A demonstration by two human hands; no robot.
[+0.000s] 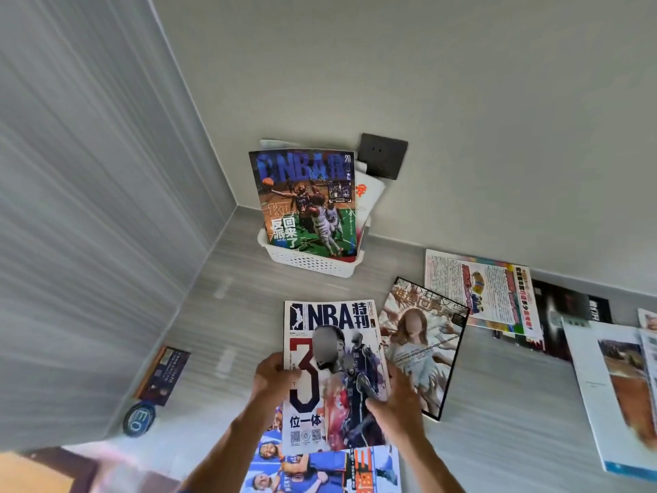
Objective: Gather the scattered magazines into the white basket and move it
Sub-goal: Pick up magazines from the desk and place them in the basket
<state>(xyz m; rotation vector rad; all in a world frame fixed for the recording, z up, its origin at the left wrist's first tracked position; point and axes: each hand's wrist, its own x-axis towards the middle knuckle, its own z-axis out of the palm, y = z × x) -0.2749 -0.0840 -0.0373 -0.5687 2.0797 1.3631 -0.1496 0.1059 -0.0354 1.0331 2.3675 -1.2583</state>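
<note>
I hold a white NBA magazine [332, 378] with a big red "3" above the floor. My left hand [272, 377] grips its left edge and my right hand [398, 403] grips its right edge. Farther away, the white basket [313, 263] stands against the wall and holds upright magazines, the front one an NBA magazine [305, 204] with a blue title. Another blue magazine [320, 471] lies on the floor under the one I hold. To the right lies a magazine [423, 350] showing a woman.
More magazines lie along the right: a text-covered one [483, 290], a dark one [569, 314] and a white one [618, 393]. A dark wall socket [382, 156] sits behind the basket. A dark booklet [163, 375] and a round blue object [138, 419] rest by the left wall.
</note>
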